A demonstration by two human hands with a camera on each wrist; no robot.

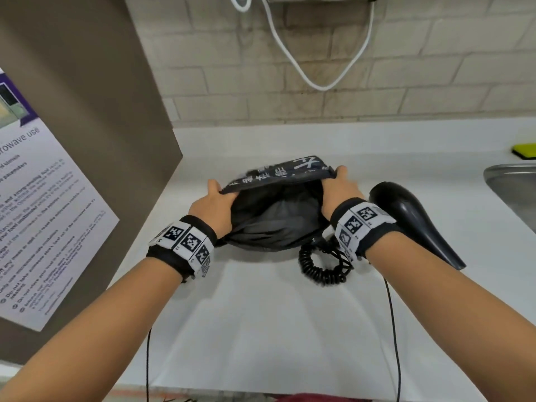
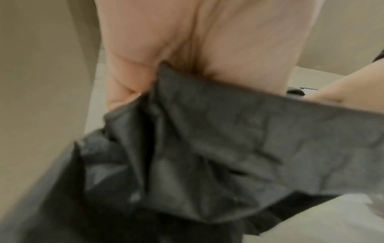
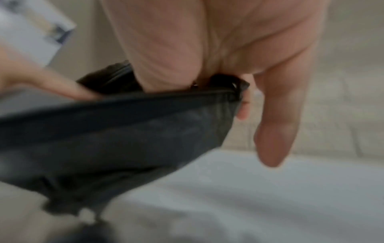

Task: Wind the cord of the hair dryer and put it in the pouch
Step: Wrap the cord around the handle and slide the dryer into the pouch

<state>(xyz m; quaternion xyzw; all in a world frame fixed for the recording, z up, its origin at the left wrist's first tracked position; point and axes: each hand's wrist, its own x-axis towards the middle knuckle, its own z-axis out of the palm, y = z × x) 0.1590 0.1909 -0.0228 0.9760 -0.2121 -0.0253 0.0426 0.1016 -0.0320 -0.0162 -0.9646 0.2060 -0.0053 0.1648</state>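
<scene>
A dark pouch with white printed characters is held above the white counter, its mouth spread wide toward me. My left hand grips the left end of the rim, and my right hand grips the right end. In the wrist views, the pouch fabric hangs from my left fingers, and the rim is pinched by my right fingers. The black hair dryer lies on the counter right of the pouch. Its coiled cord sits bunched below my right wrist.
A steel sink is at the right edge, with a yellow sponge behind it. A brown panel with a paper notice stands at the left. A white cord hangs on the tiled wall. Thin black wires run off the counter's front.
</scene>
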